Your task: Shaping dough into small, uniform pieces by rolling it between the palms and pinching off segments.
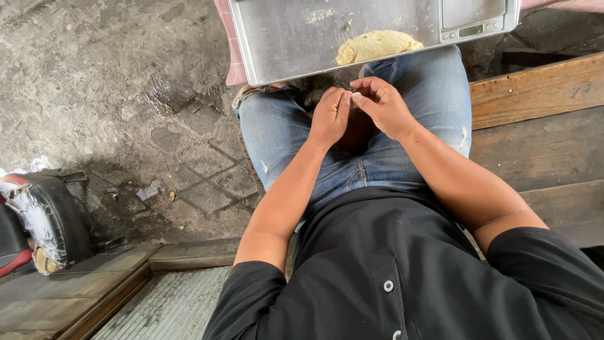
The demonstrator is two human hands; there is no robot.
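Left hand (pixel 330 116) and right hand (pixel 382 104) together over the lap, fingers curled and pressed fingertip to fingertip, pinching something too hidden to identify; dough lump (pixel 375 45) on metal tray (pixel 283 38) nearby.

Matt brushed metal tray (pixel 283 44); soft crumbly dough (pixel 376 45); worn wood bench (pixel 541 94)

Whatever the hands, left (pixel 330 116) and right (pixel 384 107), pinch between their fingertips is too small and covered to tell. The flat silver metal tray (pixel 289 38) runs off the top edge, as does the grey digital scale (pixel 475 16) on its right end. Left of the tray, a black scooter wheel (pixel 44 217) is cut by the picture's side.
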